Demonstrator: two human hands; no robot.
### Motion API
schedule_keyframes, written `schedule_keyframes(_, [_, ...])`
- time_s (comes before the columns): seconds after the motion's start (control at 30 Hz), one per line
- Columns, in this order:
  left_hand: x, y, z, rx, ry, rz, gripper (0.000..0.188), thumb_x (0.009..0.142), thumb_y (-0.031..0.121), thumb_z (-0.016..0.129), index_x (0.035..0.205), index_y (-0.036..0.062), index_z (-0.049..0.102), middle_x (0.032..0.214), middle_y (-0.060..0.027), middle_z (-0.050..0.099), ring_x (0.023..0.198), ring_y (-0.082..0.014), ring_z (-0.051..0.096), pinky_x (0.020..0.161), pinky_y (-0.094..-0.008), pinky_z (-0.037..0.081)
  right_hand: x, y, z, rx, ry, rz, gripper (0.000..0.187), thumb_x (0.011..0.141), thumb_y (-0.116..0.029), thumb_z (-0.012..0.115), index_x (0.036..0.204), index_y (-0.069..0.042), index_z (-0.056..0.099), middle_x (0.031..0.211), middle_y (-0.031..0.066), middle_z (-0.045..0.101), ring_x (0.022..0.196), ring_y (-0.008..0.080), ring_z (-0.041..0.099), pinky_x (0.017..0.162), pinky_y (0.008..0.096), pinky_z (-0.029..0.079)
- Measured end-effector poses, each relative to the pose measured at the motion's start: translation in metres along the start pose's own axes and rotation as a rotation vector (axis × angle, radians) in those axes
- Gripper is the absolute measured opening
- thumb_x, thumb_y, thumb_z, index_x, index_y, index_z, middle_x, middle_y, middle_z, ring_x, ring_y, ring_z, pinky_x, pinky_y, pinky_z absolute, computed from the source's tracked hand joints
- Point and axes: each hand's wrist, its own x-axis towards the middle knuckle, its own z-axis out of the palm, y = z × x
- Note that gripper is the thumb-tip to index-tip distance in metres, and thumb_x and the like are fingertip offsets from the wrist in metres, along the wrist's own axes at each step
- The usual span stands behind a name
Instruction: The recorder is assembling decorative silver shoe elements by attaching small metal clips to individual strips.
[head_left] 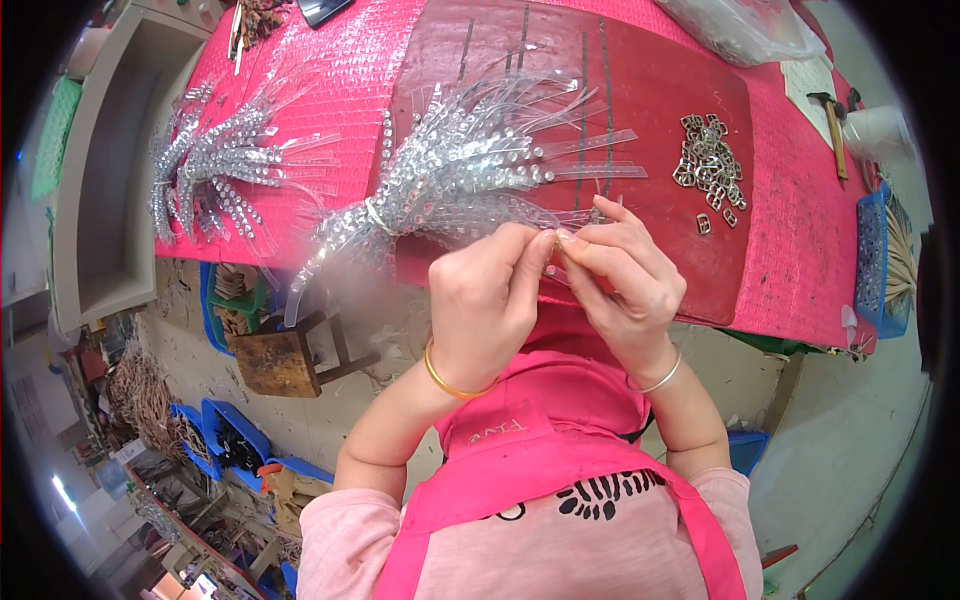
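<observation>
My left hand (485,285) and my right hand (625,285) meet at the table's near edge, fingertips pinched together. Whatever lies between them is too small and covered to make out. Just beyond my hands is a bundle of clear plastic straps studded with shiny rhinestones (440,170), tied round near its left end. Its loose strap ends fan out to the right. To the right of my hands, several small silver metal buckles (710,165) lie in a pile, a few apart from the rest.
A dark red mat (690,90) covers part of the pink table cover (350,60). Another rhinestone strap bundle (215,160) lies left. At right are a hammer (833,135) and a blue basket (880,260). A plastic bag (745,30) sits at the far edge; a wooden stool (280,362) stands below left.
</observation>
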Motion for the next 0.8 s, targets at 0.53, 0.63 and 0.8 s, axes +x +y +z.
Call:
schedule_keyframes(0.53, [0.028, -0.013, -0.012, -0.502, -0.296, -0.114, 0.016, 0.080, 0.003, 0.057, 0.094, -0.0050, 0.059, 0.082, -0.0102, 0.061, 0.066, -0.0117, 0.060, 0.058, -0.0226, 0.049, 0.010, -0.003, -0.003, 0.611, 0.003, 0.753, 0.007, 0.077, -0.004, 0.061, 0.083, 0.000, 0.062, 0.070, 0.0019, 0.059, 0.059, 0.0058, 0.050, 0.056, 0.0199, 0.040])
schedule_keyframes(0.63, [0.024, -0.014, -0.003, -0.386, -0.189, -0.066, 0.015, 0.077, 0.001, 0.059, 0.091, -0.0048, 0.060, 0.079, -0.0106, 0.062, 0.067, -0.0125, 0.061, 0.058, -0.0227, 0.049, 0.010, 0.005, -0.003, 0.784, 0.098, 0.844, 0.007, 0.080, -0.006, 0.059, 0.082, 0.001, 0.061, 0.071, 0.0020, 0.059, 0.055, 0.0030, 0.044, 0.049, 0.0157, 0.033])
schedule_keyframes(0.8, [0.025, -0.017, 0.006, -0.200, -0.117, 0.024, 0.012, 0.073, 0.000, 0.062, 0.085, -0.0037, 0.062, 0.070, -0.0120, 0.062, 0.065, -0.0146, 0.063, 0.057, -0.0230, 0.048, 0.012, 0.004, -0.001, 1.109, 0.145, 0.895, 0.013, 0.081, -0.006, 0.056, 0.092, 0.002, 0.058, 0.075, 0.0057, 0.060, 0.059, 0.0086, 0.052, 0.053, 0.0186, 0.040])
